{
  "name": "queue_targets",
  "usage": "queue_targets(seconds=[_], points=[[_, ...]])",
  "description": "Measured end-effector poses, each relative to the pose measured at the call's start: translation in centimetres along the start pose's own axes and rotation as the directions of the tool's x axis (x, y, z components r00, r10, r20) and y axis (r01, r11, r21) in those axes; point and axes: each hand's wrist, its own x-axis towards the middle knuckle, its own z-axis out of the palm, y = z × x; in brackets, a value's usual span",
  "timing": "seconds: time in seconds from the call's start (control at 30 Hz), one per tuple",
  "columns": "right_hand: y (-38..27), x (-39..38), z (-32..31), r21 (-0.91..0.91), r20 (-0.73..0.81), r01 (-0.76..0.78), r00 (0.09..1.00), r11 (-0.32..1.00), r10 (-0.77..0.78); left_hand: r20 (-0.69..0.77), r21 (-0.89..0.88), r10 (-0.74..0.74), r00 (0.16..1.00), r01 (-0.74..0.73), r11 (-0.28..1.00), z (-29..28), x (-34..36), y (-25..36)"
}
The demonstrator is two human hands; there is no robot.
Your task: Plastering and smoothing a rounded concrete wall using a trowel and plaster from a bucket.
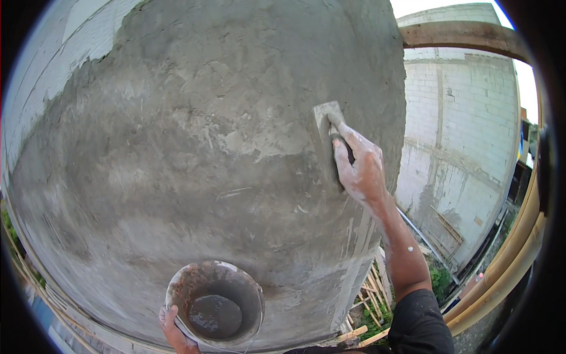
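My right hand (361,166) is closed round the handle of a plastering trowel (328,112), its flat blade lying against the grey plastered wall (224,159) close to the wall's right edge. White dust coats the fingers. Low in the view, my left hand (174,331) grips the left rim of a bucket (184,277), which is tilted so that its mouth shows. Wet grey mortar (215,315) lies at the bottom of the bucket, and dried smears cover its inner wall. The wall's surface is patchy, darker and damp in places, with rough lighter spots near the middle.
White block (88,29) shows bare at the upper left. A wooden beam (460,38) juts across at the upper right, before another block wall (466,106). Bamboo poles (501,277) run along the right side. Sticks and greenery lie far below.
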Motion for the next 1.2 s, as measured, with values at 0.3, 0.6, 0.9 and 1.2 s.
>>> queue_targets(seconds=[0.3, 0.6, 0.9, 1.2], points=[[-10.6, -10.4, 6.5, 0.352, 0.911, -0.083, 0.261, 0.932, -0.320, 0.185, -0.124, 0.126, 0.975, -0.104, 0.987, 2.9, 0.6, 0.3], [-16.2, -18.9, 17.6, 0.621, 0.768, 0.119, 0.101, 0.774, -0.632, 0.285, -0.118, 0.211, 0.935, -0.184, 0.976, 3.9, -0.1, 1.6], [-16.7, -26.4, 20.0, 0.691, 0.721, -0.177, 0.107, 0.701, -0.684, 0.217, -0.015, 0.201, 0.955, -0.202, 0.979, 2.5, 0.4, 0.4], [-18.9, -20.1, 19.3, 0.407, 0.891, -0.411, -0.015, 0.815, -0.453, 0.202, -0.143, 0.205, 0.958, -0.178, 0.974, 1.5, 1.1, -0.5]])
